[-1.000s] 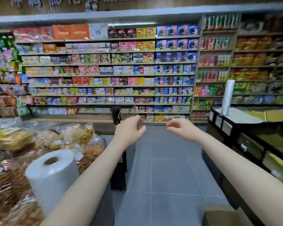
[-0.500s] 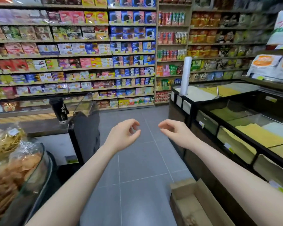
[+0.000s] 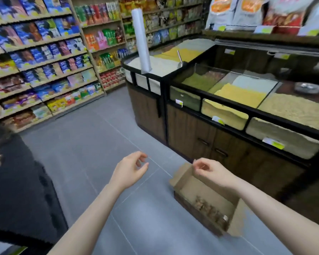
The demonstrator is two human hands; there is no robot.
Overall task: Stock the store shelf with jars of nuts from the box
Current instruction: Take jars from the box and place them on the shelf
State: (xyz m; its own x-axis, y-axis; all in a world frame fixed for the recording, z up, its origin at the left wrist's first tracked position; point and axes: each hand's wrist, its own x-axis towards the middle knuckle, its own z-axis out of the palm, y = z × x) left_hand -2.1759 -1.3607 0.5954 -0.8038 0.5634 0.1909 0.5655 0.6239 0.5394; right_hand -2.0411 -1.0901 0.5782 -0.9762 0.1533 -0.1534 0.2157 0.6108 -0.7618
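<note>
Box [image 3: 204,197] sits on the floor [image 3: 92,144], tight against the foot of the grain counter [image 3: 201,142], flaps open. Probably parked there to keep the aisle clear and stay in reach. The last few jars of nuts [image 3: 210,210] lie along its near wall, the rest of the bottom is bare; exact count too blurred to call. So stocking looks mostly done, judging by how little is left.

Both arms are stretched forward and down. Left hand [image 3: 130,169] hangs over bare floor, left of the box, fingers loosely curled, grip released, nothing in it. Right hand [image 3: 208,169] hovers over the far end of the box, fingers curled in, also holding nothing. Neither touches the box or the jars.

Snack shelves [image 3: 44,70] run along the far left, well apart from the box. Can't tell which shelf takes the jars.
</note>
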